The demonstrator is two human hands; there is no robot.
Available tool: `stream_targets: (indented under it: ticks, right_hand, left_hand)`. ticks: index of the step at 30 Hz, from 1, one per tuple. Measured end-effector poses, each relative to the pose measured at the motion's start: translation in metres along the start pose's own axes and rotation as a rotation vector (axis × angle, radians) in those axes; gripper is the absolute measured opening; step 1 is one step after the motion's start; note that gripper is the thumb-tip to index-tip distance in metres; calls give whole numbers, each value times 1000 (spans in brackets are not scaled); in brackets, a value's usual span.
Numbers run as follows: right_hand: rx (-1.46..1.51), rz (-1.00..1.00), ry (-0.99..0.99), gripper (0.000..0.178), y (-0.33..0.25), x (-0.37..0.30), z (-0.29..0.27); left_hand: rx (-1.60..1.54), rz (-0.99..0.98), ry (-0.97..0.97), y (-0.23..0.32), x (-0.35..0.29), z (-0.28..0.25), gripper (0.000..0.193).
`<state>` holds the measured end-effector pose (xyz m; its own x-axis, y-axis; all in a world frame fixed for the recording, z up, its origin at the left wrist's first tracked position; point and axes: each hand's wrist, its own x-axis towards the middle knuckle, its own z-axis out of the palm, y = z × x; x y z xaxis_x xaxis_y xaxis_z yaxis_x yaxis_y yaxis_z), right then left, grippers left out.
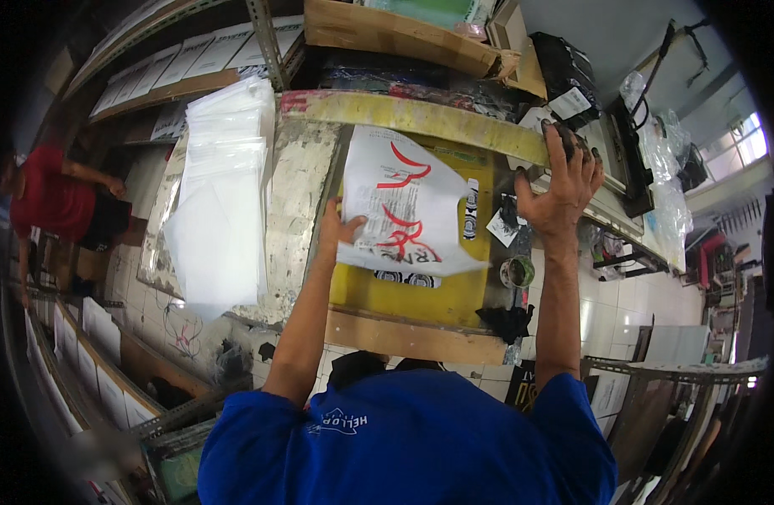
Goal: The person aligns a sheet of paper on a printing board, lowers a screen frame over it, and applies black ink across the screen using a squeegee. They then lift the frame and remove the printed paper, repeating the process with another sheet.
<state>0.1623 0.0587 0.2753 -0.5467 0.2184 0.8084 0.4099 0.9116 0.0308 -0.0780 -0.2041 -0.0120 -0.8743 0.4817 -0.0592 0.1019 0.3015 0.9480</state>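
Note:
My left hand (340, 225) pinches the left edge of a white sheet (404, 202) printed with red shapes and dark lettering. The sheet is bent, its right side lifted over a yellow printing board (454, 299). Black-and-white printed pieces (471, 210) show on the board past the sheet's edges. My right hand (562, 183), its fingers stained dark, grips the right end of a long, paint-smeared wooden frame bar (421, 115). The bar runs across the far side of the board. Part of the grip is hidden behind the hand.
A stack of white sheets (223, 194) lies on the worn table to the left. A small tub (516, 272) and black cloth (506, 321) sit right of the board. Cardboard boxes (404, 34) stand behind. A person in red (55, 198) is at the far left.

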Motion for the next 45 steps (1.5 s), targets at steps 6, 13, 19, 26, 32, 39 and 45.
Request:
stream_targets:
  ticks: [6, 13, 19, 26, 32, 39, 45]
  right_hand:
    - [-74, 44, -21, 81, 4, -15, -5]
    - [-49, 81, -11, 81, -5, -30, 1]
    - [-29, 103, -53, 76, -17, -59, -2]
    - [-83, 142, -142, 65, -25, -178, 1]
    - [247, 138, -331, 66, -66, -152, -16]
    - [204, 97, -511, 87, -27, -43, 229]
    - [51, 10, -916, 78, 12, 12, 374]
  left_hand:
    - [721, 513, -218, 48, -9, 24, 104]
    - [853, 525, -478, 15, -11, 35, 128]
    - [597, 535, -325, 19, 4, 39, 125]
    - [-744, 432, 135, 87, -64, -19, 136]
    - [-304, 225, 44, -7, -108, -49, 107]
    - [-89, 222, 121, -53, -130, -37, 102]
    - [-24, 265, 94, -59, -130, -41, 103]
